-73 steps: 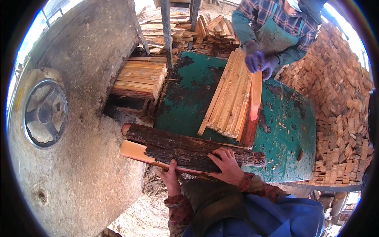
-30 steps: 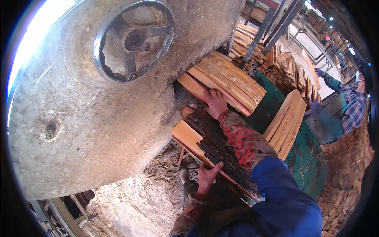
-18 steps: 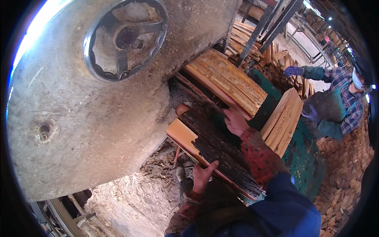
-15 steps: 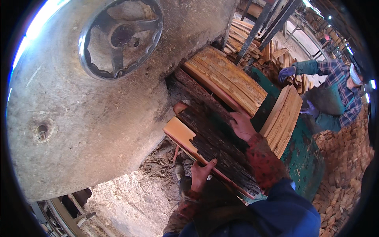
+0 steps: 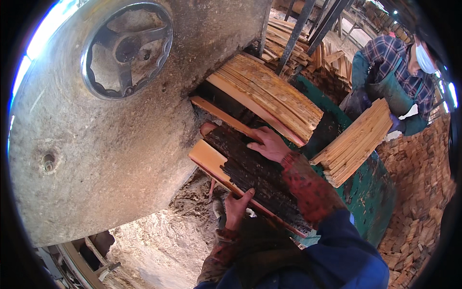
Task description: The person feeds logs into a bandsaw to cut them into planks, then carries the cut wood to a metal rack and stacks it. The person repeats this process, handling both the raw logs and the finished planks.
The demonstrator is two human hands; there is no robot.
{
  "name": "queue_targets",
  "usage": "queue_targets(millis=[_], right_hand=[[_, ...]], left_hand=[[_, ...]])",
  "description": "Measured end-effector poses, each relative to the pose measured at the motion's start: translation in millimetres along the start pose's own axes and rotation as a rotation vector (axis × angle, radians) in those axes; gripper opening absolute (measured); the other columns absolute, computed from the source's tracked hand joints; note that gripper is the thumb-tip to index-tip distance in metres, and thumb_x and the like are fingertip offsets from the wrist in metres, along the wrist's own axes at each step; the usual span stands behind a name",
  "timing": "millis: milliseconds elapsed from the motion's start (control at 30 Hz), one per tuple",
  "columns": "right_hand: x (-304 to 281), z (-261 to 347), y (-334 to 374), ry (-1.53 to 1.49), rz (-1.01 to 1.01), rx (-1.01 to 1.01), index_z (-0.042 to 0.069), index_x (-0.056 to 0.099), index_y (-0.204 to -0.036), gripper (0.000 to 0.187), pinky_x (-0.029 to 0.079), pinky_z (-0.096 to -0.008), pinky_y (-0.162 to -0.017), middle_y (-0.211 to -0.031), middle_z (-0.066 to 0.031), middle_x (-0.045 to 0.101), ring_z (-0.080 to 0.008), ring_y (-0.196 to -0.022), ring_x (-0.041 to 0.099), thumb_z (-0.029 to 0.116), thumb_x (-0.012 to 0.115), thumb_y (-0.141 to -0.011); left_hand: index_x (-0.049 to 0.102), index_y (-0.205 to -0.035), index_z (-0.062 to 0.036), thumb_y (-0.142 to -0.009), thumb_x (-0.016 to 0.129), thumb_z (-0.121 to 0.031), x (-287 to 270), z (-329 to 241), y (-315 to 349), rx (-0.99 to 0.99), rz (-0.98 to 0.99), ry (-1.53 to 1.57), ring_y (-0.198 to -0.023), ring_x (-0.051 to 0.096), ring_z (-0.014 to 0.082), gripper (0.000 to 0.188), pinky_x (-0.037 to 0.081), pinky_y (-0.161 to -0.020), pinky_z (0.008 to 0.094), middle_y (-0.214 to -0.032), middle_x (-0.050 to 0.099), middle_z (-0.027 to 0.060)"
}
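A bark-covered slab of wood [image 5: 250, 164], dark and rough on top with a pale bare end, lies in front of me. My left hand [image 5: 237, 208] is closed on its near edge, thumb on top. Beyond the slab, a narrow wooden strip [image 5: 223, 115] runs toward the machine's metal plate. My right hand [image 5: 270, 144] is closed round the strip's near end, above the bark; the fingertips are partly hidden. A stack of sawn boards [image 5: 269, 96] lies just past the strip, against the plate.
The large metal plate [image 5: 120, 159] with a handwheel [image 5: 127, 50] fills the left. Green metal table [image 5: 368, 202] lies under the wood. At the right, a masked co-worker [image 5: 399, 72] holds a bundle of boards [image 5: 358, 144]. Cut wood pieces [image 5: 414, 192] are piled beyond.
My right hand has shifted toward the machine and onto the strip, which now shows a pale face. The co-worker has bent in and moved the board bundle away to the right.
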State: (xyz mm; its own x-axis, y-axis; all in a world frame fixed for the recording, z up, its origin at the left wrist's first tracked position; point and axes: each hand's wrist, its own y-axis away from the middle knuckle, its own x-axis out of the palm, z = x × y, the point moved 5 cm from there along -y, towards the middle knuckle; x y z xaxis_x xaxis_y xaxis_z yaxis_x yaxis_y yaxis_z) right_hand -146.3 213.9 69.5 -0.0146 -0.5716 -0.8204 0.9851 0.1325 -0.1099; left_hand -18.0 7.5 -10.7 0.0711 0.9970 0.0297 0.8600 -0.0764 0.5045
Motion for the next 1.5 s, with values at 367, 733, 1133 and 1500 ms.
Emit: queue_targets(millis=[367, 733, 1133, 1500], right_hand=[[16.4, -29.0, -17.5, 0.229, 0.023, 0.073, 0.007, 0.060, -0.106, 0.026, 0.050, -0.0493, -0.076, -0.096, -0.0168, 0.062, -0.0395, -0.090, 0.060, 0.020, 0.060, -0.084], [-65.2, 1.8, 78.8, -0.050, -0.018, 0.073, 0.001, 0.061, -0.104, 0.024, 0.048, -0.0432, -0.071, -0.085, -0.0213, 0.063, -0.0397, -0.081, 0.060, 0.014, 0.063, -0.084], [-35.4, 46.8, 162.7, -0.364, 0.015, 0.254, 0.000, 0.061, -0.121, 0.050, 0.052, -0.0317, -0.076, -0.098, -0.0142, 0.067, -0.0227, -0.087, 0.066, 0.018, 0.078, -0.077], [-26.8, 62.2, 161.1, 0.029, 0.002, 0.064, -0.003, 0.051, -0.127, 0.081, 0.039, -0.0461, -0.097, -0.120, -0.0181, 0.046, -0.0373, -0.114, 0.046, 0.027, 0.086, -0.060]], left_hand=[[0.066, -0.094, 0.0095, -0.070, 0.084, -0.039, 2.1, -2.1, 2.7, 0.007, -0.022, 0.049, -0.077, 0.066, 0.0171, 0.057, 0.052, -0.071, 0.0298, -0.085, 0.070, 0.0132], [0.066, -0.094, 0.0094, -0.072, 0.084, -0.033, 2.1, -8.1, 4.8, 0.024, 0.005, 0.133, -0.078, 0.065, 0.0171, 0.051, 0.051, -0.071, 0.0295, -0.085, 0.070, 0.0127], [0.064, -0.094, 0.0083, -0.072, 0.085, -0.034, 1.8, 4.8, 1.3, 0.049, 0.023, 0.088, -0.074, 0.062, 0.0151, 0.052, 0.051, -0.068, 0.0293, -0.082, 0.068, 0.0100], [0.063, -0.099, 0.0092, -0.073, 0.086, -0.031, 2.8, -10.1, 6.7, 0.072, 0.025, 0.108, -0.081, 0.063, 0.0149, 0.053, 0.051, -0.074, 0.0289, -0.090, 0.069, 0.0122]])
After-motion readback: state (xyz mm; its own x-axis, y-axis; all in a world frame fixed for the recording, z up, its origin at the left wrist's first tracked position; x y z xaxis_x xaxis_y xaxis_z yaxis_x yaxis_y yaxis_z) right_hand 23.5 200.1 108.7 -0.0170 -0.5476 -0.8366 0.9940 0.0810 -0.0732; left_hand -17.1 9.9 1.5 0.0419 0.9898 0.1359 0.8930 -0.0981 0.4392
